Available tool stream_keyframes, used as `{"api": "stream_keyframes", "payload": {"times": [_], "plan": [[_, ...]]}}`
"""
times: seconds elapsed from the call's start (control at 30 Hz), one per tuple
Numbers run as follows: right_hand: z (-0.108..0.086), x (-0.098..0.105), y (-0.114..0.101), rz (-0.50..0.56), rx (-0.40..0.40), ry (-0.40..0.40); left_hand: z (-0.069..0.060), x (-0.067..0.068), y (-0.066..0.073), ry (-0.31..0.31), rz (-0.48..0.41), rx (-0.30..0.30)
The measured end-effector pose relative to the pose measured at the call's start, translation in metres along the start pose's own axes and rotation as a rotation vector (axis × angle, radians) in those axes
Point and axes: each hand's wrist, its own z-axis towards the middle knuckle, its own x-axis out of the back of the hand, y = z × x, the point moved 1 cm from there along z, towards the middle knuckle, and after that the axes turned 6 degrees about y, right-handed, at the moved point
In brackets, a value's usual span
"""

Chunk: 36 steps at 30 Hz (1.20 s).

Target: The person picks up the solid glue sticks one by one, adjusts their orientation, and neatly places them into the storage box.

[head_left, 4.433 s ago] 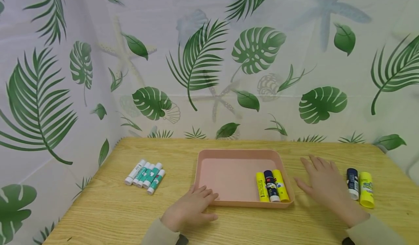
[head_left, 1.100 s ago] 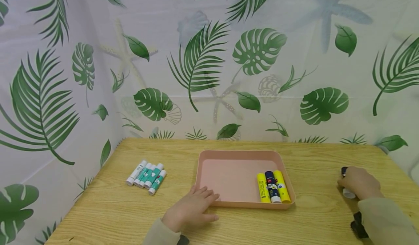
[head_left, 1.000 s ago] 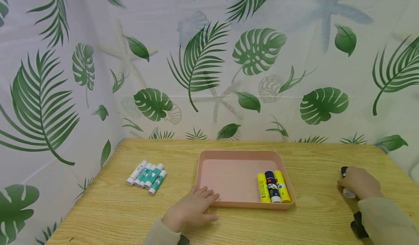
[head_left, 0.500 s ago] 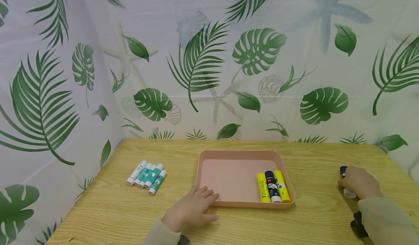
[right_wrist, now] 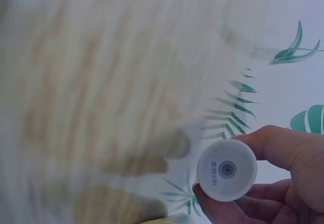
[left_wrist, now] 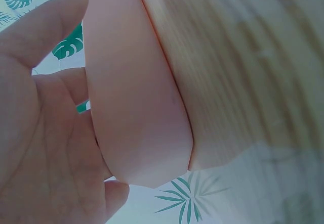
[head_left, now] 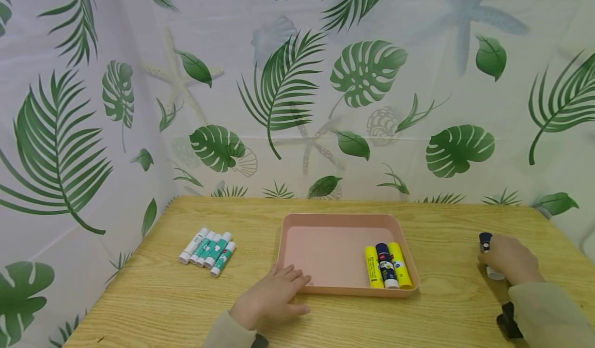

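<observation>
On the right of the head view, my right hand point(head_left: 511, 259) grips a navy glue stick point(head_left: 485, 239) with a white base. In the right wrist view the round white base point(right_wrist: 227, 170) faces the camera, between the thumb and fingers of the hand point(right_wrist: 283, 168). My left hand point(head_left: 271, 295) lies with straight fingers on the near left corner of the pink tray point(head_left: 334, 289); the left wrist view shows that hand point(left_wrist: 50, 113) against the tray's wall point(left_wrist: 136, 97). Inside the tray, at its right end, a navy stick point(head_left: 387, 265) lies between two yellow ones point(head_left: 374, 266).
Several white and green glue sticks point(head_left: 215, 250) lie side by side on the wooden table point(head_left: 176, 306), left of the tray. A yellow object point(right_wrist: 159, 221) shows at the bottom edge of the right wrist view. Patterned cloth point(head_left: 386, 183) hangs behind the table.
Over the last seconds my right hand has moved right from beside the tray and taken hold of the navy stick. Since half a second ago the stick's navy end has shifted slightly up and left.
</observation>
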Motion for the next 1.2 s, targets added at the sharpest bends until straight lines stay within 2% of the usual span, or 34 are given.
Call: {"api": "stream_keyframes", "payload": {"times": [0.5, 0.8, 1.2], "plan": [[-0.014, 0.009, -0.014, 0.055, 0.017, 0.041, -0.001, 0.0, -0.001, -0.013, -0.009, 0.005], [-0.021, 0.015, -0.028, 0.038, 0.076, 0.094, -0.001, -0.001, -0.002, -0.009, -0.012, 0.001], [-0.025, 0.012, -0.048, 0.027, 0.181, 0.178, 0.001, -0.002, -0.003, -0.004, -0.014, -0.01]]}}
